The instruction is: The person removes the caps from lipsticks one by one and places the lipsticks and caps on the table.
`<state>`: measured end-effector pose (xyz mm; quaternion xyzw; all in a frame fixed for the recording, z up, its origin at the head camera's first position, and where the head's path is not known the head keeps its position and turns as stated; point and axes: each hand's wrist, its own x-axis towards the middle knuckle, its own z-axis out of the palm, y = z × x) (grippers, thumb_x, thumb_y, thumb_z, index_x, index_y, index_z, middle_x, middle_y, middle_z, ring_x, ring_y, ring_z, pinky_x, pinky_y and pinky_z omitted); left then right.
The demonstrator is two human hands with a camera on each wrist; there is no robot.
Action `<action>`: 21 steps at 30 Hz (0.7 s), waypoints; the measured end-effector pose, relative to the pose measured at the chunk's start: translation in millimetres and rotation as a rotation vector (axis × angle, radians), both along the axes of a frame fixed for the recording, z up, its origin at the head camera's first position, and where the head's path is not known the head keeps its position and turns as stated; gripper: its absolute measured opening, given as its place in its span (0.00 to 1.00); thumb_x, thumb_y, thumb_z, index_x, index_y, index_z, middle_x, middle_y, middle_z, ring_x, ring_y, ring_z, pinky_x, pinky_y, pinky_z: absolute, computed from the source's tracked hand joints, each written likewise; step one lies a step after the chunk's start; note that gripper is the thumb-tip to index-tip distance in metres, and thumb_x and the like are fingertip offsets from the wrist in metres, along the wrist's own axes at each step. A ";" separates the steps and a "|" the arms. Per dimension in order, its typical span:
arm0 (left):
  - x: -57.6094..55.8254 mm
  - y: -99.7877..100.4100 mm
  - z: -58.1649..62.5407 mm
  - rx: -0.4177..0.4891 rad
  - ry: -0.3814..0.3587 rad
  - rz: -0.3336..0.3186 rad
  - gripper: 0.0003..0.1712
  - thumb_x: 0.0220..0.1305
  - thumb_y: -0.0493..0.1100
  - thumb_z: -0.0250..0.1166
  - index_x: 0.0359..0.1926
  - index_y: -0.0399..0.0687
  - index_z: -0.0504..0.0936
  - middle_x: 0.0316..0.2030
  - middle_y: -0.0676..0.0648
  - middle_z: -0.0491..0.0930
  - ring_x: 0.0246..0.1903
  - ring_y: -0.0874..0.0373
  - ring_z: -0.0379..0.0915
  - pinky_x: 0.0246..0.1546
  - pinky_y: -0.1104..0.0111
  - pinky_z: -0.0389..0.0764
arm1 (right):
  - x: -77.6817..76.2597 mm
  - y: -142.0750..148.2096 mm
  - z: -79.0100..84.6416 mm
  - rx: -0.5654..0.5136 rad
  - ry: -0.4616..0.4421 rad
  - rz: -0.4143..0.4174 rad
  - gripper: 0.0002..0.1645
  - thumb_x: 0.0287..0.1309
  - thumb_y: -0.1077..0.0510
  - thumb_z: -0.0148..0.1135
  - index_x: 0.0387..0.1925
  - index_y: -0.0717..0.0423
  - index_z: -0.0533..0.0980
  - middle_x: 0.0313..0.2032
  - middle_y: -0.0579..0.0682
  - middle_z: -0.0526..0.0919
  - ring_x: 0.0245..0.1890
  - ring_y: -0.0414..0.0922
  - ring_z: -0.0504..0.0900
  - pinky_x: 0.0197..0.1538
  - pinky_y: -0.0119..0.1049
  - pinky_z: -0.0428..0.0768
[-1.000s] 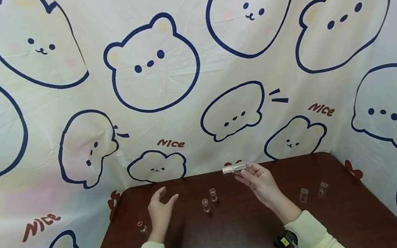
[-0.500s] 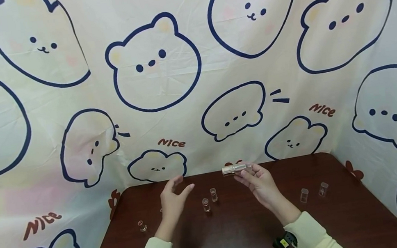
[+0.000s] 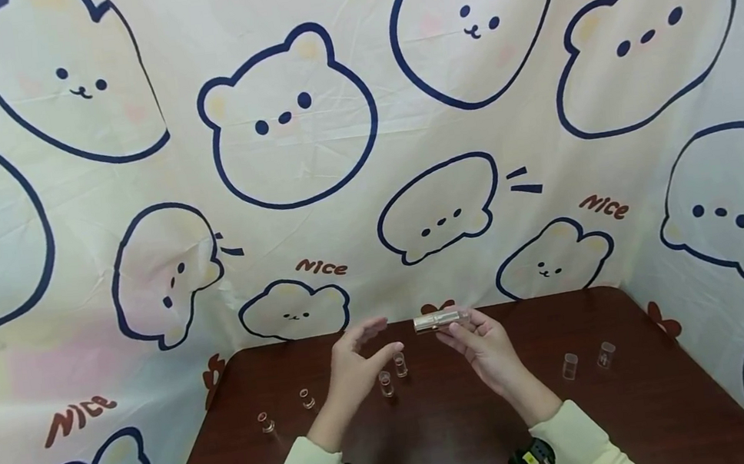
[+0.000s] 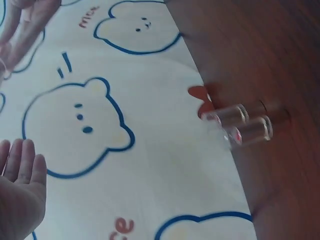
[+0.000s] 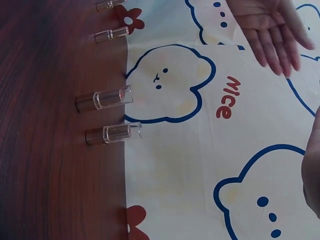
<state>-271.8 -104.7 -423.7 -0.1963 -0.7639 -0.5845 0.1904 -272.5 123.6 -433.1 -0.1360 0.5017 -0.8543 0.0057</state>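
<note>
Only head view clearly shows us the right hand (image 3: 488, 345) pinching a shiny silver-and-clear cylindrical tube (image 3: 433, 322), lower centre; left hand (image 3: 355, 365) spread, thumb apart.

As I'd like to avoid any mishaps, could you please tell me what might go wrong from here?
The left hand appears close to two small upright containers in the head view, so it might knock one over if lowered. The shiny tube, gripped toward one end by the right hand, could slip and fall.

In your head view, the backdrop cloth (image 3: 395, 136) reads "Nice" (image 3: 603, 206) thrice: 3 o'clock, 8 o'clock near centre, 8 o'clock far out.
</note>
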 end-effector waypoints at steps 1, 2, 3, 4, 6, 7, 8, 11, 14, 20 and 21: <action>0.9 2.3 0.7 -0.001 0.001 -0.016 0.24 0.52 0.41 0.76 0.52 0.48 0.82 0.48 0.50 0.82 0.50 0.57 0.77 0.55 0.52 0.72 | 0.5 -0.6 0.3 -0.001 0.001 0.002 0.16 0.65 0.68 0.57 0.54 0.59 0.74 0.51 0.52 0.81 0.50 0.46 0.82 0.54 0.41 0.76; 2.0 4.6 1.6 -0.004 0.003 -0.028 0.24 0.52 0.42 0.76 0.52 0.50 0.82 0.48 0.51 0.82 0.50 0.59 0.77 0.55 0.53 0.73 | 1.0 -1.1 0.6 -0.001 0.001 0.004 0.16 0.65 0.68 0.57 0.54 0.60 0.73 0.51 0.52 0.81 0.50 0.46 0.82 0.54 0.41 0.76; 3.0 6.9 2.7 -0.004 0.009 -0.042 0.24 0.52 0.43 0.76 0.52 0.50 0.82 0.48 0.52 0.82 0.49 0.59 0.77 0.55 0.53 0.73 | 1.5 -1.5 0.9 0.000 0.002 0.005 0.17 0.65 0.68 0.57 0.55 0.61 0.73 0.50 0.52 0.81 0.50 0.46 0.82 0.54 0.41 0.76; 3.8 9.4 4.1 -0.003 0.012 -0.054 0.24 0.52 0.44 0.76 0.51 0.50 0.83 0.47 0.52 0.82 0.49 0.60 0.77 0.55 0.53 0.73 | 2.0 -2.0 1.2 0.000 0.002 0.007 0.18 0.65 0.68 0.57 0.56 0.63 0.72 0.50 0.52 0.81 0.50 0.46 0.82 0.54 0.41 0.76; 5.6 14.1 6.9 0.000 0.013 -0.078 0.23 0.53 0.45 0.76 0.51 0.51 0.83 0.46 0.54 0.82 0.48 0.60 0.77 0.54 0.55 0.74 | 3.0 -2.8 1.8 -0.001 0.000 0.008 0.21 0.65 0.67 0.57 0.58 0.68 0.69 0.49 0.51 0.82 0.50 0.45 0.82 0.54 0.41 0.76; 6.5 16.3 8.4 0.002 0.011 -0.090 0.23 0.53 0.44 0.76 0.51 0.50 0.83 0.46 0.54 0.82 0.47 0.59 0.77 0.54 0.57 0.74 | 3.5 -3.1 1.9 0.001 0.002 0.009 0.23 0.65 0.67 0.58 0.60 0.71 0.67 0.49 0.51 0.82 0.50 0.45 0.82 0.54 0.41 0.76; 7.4 18.6 9.9 0.003 0.006 -0.103 0.23 0.54 0.44 0.75 0.51 0.49 0.83 0.46 0.54 0.82 0.47 0.58 0.78 0.52 0.58 0.76 | 3.9 -3.3 1.8 0.005 0.004 0.011 0.25 0.65 0.67 0.58 0.61 0.73 0.66 0.49 0.51 0.82 0.50 0.45 0.82 0.54 0.40 0.76; 8.4 24.2 12.6 0.001 -0.013 -0.136 0.23 0.55 0.42 0.74 0.52 0.45 0.82 0.45 0.52 0.83 0.43 0.53 0.78 0.43 0.62 0.80 | 4.7 -4.2 1.5 0.009 0.010 0.019 0.26 0.65 0.66 0.58 0.61 0.74 0.65 0.49 0.51 0.82 0.50 0.45 0.82 0.54 0.40 0.76; 8.1 28.1 12.9 0.003 -0.020 -0.153 0.23 0.55 0.39 0.74 0.53 0.42 0.82 0.44 0.50 0.83 0.41 0.50 0.78 0.36 0.64 0.81 | 4.9 -4.9 0.6 0.025 0.019 0.020 0.20 0.65 0.65 0.59 0.57 0.66 0.72 0.49 0.51 0.82 0.50 0.46 0.82 0.54 0.40 0.76; 7.8 31.9 14.6 0.003 -0.005 -0.146 0.21 0.54 0.38 0.74 0.50 0.45 0.83 0.42 0.52 0.84 0.40 0.55 0.78 0.37 0.63 0.81 | 5.2 -5.6 -0.4 0.035 0.049 0.036 0.18 0.65 0.64 0.59 0.55 0.63 0.73 0.49 0.53 0.81 0.50 0.47 0.82 0.54 0.41 0.76; 7.9 32.1 15.4 0.001 0.001 -0.150 0.20 0.54 0.39 0.74 0.50 0.46 0.84 0.41 0.52 0.84 0.39 0.56 0.78 0.37 0.63 0.81 | 5.4 -5.8 -0.2 0.030 0.052 0.042 0.19 0.65 0.65 0.59 0.56 0.65 0.72 0.49 0.53 0.81 0.51 0.47 0.82 0.54 0.41 0.76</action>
